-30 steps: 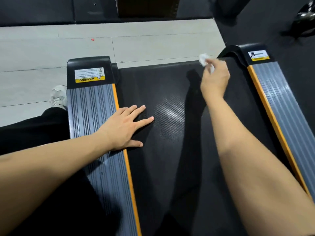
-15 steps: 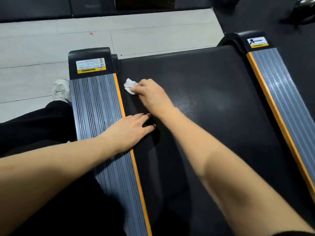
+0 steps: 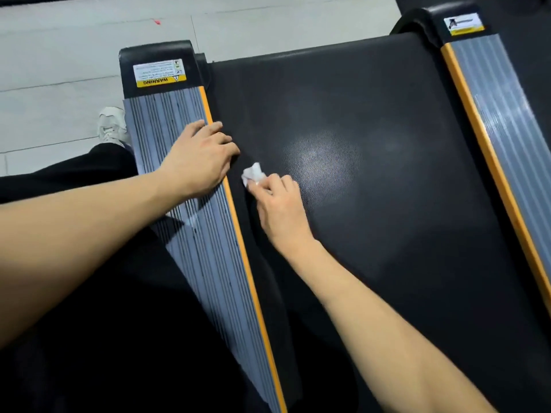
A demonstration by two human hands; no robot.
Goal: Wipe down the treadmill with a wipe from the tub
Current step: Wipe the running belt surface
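Wipe (image 3: pixel 252 173), crumpled white, sits on the black belt (image 3: pixel 372 174) just beside the near-side orange trim, pinched in my right hand (image 3: pixel 280 210), whose fingers curl around it. My left hand (image 3: pixel 199 158) braces on the grey ribbed side rail (image 3: pixel 190 210), fingers relaxed and reaching over the trim onto the belt. To do this pass well, I judge I should press the wad flatter and overlap strokes toward the far rail (image 3: pixel 501 150).

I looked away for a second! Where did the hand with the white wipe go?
The right hand swept the wipe from the belt's far right corner across to the left edge, then back toward the person. It kept pinching the wipe throughout. The left hand stayed resting on the left side rail.
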